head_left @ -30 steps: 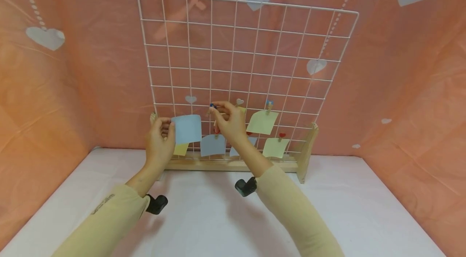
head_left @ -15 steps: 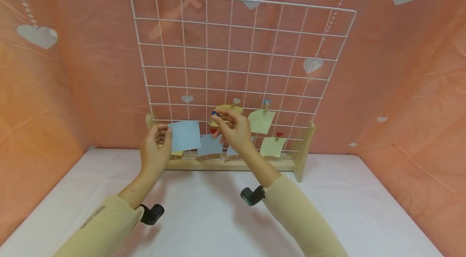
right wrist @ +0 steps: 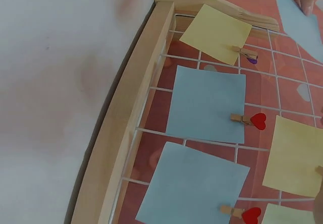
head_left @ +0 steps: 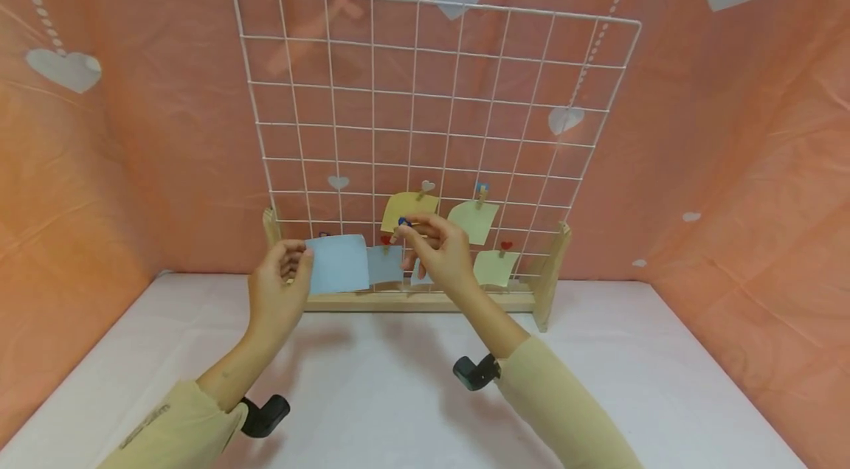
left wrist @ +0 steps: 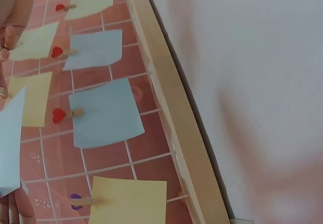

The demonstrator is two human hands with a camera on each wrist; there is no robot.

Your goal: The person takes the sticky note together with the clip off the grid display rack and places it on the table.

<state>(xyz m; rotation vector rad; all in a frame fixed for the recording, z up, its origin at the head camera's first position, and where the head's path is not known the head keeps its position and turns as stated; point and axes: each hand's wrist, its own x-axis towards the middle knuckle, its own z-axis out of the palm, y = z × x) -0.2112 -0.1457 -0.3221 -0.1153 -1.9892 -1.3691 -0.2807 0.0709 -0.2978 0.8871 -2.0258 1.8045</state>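
Observation:
My left hand (head_left: 279, 281) pinches a pale blue paper note (head_left: 337, 264) by its left edge, in front of the lower left of a white wire grid (head_left: 412, 93). To its right, my right hand (head_left: 446, 254) holds a small clothespin with a blue top (head_left: 403, 222) between thumb and forefinger; the fingers hide most of it. Behind that hand, a yellow note (head_left: 406, 208) hangs from the grid by a clip. In the left wrist view, a blue note (left wrist: 106, 114) is clipped under a red heart clothespin (left wrist: 59, 115), above a yellow note (left wrist: 130, 201) with a purple heart clip.
A wooden base (head_left: 425, 301) with a side post (head_left: 553, 277) holds the grid on a white table (head_left: 372, 395). Green notes (head_left: 473, 221) hang at the right. An orange curtain (head_left: 724, 159) with white hearts surrounds the table.
Both hands have moved down and back from the grid, the left with the blue note, the right with the clothespin. The yellow note behind the right hand is more exposed.

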